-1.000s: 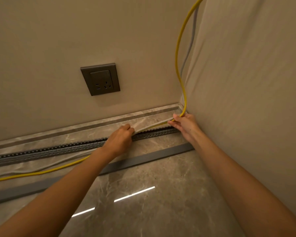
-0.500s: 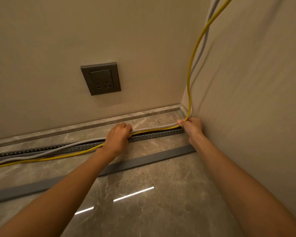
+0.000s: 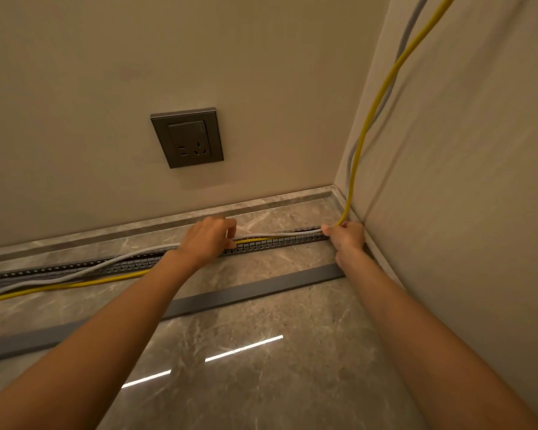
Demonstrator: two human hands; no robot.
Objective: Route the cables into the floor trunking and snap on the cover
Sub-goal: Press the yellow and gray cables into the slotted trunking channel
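Left hand [image 3: 207, 240] fingers curled, pushing yellow cable [image 3: 382, 97] and grey cable [image 3: 75, 274] into trunking [image 3: 277, 242] | right hand [image 3: 343, 235] closed on both at the corner | cover [image 3: 230, 297] flat on floor [image 3: 261, 383]

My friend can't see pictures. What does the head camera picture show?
Two bare hands, left hand and right hand, press a yellow cable and a grey cable into slotted floor trunking near a wall corner. The long grey cover lies loose on the marble floor, and a socket sits on the wall.
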